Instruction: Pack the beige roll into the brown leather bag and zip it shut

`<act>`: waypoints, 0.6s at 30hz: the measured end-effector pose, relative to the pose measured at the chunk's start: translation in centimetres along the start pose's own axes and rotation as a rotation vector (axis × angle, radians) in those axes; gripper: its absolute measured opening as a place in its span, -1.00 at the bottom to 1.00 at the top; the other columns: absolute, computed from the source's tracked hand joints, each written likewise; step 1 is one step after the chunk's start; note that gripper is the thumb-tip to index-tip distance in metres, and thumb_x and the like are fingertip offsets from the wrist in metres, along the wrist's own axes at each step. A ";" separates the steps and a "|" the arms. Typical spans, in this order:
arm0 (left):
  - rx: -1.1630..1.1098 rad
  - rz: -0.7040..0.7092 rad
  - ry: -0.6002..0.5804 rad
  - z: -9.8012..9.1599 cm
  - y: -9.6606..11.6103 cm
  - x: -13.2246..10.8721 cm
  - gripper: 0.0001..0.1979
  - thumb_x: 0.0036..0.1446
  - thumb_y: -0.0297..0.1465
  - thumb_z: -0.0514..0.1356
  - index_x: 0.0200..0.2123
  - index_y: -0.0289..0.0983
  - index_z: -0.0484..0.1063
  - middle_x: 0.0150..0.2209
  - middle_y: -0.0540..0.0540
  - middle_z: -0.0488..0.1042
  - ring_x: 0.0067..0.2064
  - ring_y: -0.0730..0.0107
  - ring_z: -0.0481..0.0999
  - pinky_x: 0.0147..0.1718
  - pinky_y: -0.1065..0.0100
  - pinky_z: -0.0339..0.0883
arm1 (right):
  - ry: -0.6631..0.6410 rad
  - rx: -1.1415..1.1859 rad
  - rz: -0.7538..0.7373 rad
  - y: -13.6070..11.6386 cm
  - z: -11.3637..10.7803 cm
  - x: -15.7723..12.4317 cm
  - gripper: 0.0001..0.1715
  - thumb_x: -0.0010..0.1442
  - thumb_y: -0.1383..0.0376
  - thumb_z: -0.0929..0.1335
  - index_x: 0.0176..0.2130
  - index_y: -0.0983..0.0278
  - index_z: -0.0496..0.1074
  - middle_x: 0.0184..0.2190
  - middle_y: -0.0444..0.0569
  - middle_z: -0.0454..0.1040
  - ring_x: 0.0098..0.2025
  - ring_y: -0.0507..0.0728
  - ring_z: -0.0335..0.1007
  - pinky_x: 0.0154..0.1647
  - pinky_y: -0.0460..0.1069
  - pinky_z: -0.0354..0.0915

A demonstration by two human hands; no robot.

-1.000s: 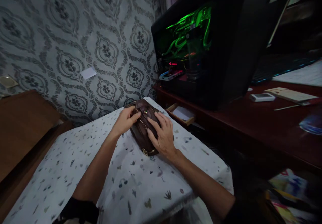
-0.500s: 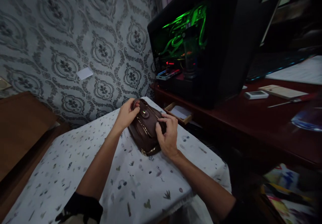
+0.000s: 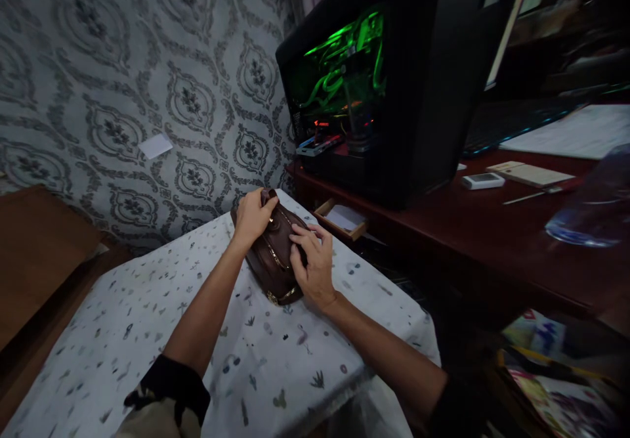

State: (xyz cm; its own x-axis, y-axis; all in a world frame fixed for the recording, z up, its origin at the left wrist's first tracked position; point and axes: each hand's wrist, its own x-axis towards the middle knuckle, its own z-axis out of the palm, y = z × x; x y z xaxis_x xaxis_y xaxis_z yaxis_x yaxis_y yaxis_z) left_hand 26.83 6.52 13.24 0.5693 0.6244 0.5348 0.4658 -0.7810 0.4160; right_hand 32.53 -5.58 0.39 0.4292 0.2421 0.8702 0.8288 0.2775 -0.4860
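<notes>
A dark brown leather bag [image 3: 273,254] with gold zips lies on a table with a white patterned cloth [image 3: 162,320]. My left hand [image 3: 253,216] is closed on the bag at its far end, by the strap and the round metal clasp. My right hand [image 3: 314,264] rests against the bag's right side with its fingers apart, the fingertips touching the leather. Part of that side is hidden under my right hand.
Beyond the bag a small open drawer [image 3: 358,230] juts from a dark red desk [image 3: 467,228]. A black computer case [image 3: 433,83] with green lights stands there, near a white device [image 3: 483,181] and a clear plastic container [image 3: 585,221]. Patterned wall behind; brown board [image 3: 39,254] at left.
My left hand has shifted over the clasp and strap, covering more of them. My right hand's fingers reach further over the bag. The whole view has moved slightly.
</notes>
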 end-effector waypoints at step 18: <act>-0.291 0.052 -0.206 -0.8 0.3 -1.8 -0.81 0.08 -0.30 0.21 -0.52 -0.27 0.38 -0.54 0.04 0.38 -0.43 0.43 0.29 -0.43 0.42 0.15 | -0.090 -0.015 0.016 0.2 0.2 -0.1 -0.59 0.31 0.39 0.20 0.09 0.13 0.36 0.18 0.02 0.41 0.24 0.33 0.15 0.24 0.37 0.14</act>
State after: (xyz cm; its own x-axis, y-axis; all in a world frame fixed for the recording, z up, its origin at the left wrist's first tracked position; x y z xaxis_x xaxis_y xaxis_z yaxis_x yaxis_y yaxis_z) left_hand 25.42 5.14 12.99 0.7256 0.5500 0.4135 0.2369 -0.7639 0.6003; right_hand 32.58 -5.42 0.20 0.4086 0.3292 0.8513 0.8279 0.2589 -0.4975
